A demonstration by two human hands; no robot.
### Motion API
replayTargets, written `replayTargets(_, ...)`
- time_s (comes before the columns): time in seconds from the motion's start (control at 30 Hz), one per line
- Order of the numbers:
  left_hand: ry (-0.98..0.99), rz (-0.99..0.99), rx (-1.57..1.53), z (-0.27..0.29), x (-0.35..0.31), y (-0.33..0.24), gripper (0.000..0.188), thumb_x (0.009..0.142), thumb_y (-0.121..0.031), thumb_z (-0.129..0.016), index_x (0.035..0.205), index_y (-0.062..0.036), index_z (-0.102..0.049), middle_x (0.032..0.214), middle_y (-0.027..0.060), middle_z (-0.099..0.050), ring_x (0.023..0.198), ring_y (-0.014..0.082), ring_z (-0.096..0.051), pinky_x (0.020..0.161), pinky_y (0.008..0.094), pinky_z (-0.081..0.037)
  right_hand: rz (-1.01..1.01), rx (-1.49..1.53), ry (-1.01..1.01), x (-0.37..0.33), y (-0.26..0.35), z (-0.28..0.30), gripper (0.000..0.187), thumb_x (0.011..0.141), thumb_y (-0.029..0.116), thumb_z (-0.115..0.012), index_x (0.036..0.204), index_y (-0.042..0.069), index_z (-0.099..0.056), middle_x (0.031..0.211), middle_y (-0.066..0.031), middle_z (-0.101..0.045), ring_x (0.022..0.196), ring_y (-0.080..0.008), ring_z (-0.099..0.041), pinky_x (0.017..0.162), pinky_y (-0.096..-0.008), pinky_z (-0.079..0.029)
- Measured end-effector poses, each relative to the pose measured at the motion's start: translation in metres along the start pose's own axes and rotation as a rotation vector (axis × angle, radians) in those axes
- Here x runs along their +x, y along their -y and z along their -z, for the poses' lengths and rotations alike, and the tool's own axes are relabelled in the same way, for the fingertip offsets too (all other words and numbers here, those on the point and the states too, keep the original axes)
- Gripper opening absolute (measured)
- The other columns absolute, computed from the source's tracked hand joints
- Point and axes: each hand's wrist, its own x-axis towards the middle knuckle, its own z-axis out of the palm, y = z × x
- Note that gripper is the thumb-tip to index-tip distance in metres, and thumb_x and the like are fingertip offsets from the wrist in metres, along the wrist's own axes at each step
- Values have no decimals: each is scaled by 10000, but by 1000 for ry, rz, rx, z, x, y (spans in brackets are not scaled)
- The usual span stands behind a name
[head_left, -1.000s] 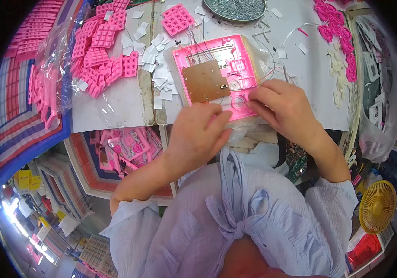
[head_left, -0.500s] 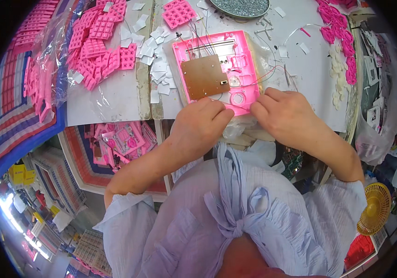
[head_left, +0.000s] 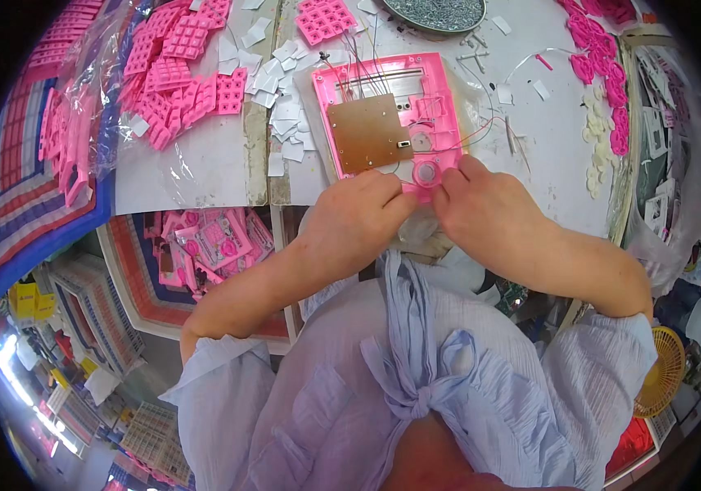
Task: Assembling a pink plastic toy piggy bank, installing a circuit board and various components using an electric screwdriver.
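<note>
A pink plastic casing point(head_left: 447, 98) lies open side up on the worktable, with clear plastic wrap around it. A brown circuit board point(head_left: 367, 135) covers its left part, and thin wires point(head_left: 473, 139) run out over its right edge and far side. At the casing's near edge, my left hand point(head_left: 358, 211) is closed, thumb and fingertips pressed together. Close to its right, my right hand point(head_left: 489, 209) is also closed, beside the near right corner. Both sets of fingertips work by a round opening point(head_left: 426, 172); what they pinch is hidden beneath the fingers.
Pink button pads point(head_left: 172, 74) are heaped at the far left, beside scattered white paper pieces point(head_left: 289, 123). A round dish point(head_left: 436, 12) of small metal parts stands at the back. Pink rings point(head_left: 600, 61) line the right. Below the table's left edge, an open drawer point(head_left: 142, 307) holds pink pieces.
My right hand has moved slightly left, nearer my left hand. The red wire by the near edge is now hidden by the fingers. The whole view has shifted a little.
</note>
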Motion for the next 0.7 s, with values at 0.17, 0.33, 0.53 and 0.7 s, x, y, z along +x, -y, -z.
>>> replayTargets(0.17, 16, -10, 6, 4, 0, 1, 213, 776, -80, -709, 988, -85, -687, 835, 67, -619, 757, 268, -635, 633, 393, -525, -96, 213, 91, 8, -17, 9, 141, 769, 91, -699, 888, 40, -642, 840, -96, -634, 849, -290, -639, 697, -384, -550)
replayTargets(0.33, -4, -24, -19, 4, -3, 5, 233, 771, -76, -705, 1002, -92, -673, 832, 64, -608, 757, 268, -630, 619, 393, -518, -86, 283, -164, -15, -21, -24, 124, 786, 116, -713, 870, 61, -640, 819, -79, -629, 836, -277, -645, 665, -370, -536)
replayTargets(0.53, 80, -34, 4, 11, 3, 5, 267, 764, -71, -699, 1028, -96, -666, 807, 56, -567, 750, 258, -622, 602, 387, -509, -5, 81, -33, 1, -13, -12, 160, 804, 180, -711, 872, 54, -640, 869, -59, -640, 874, -256, -644, 675, -346, -545)
replayTargets(0.7, 172, -106, 89, 18, 6, 4, 434, 809, -109, -631, 1241, -141, -653, 847, 30, -564, 771, 222, -604, 606, 351, -517, -3, 303, -100, 2, -33, -13, 169, 776, 131, -748, 878, 52, -640, 852, -70, -624, 842, -255, -639, 649, -362, -537)
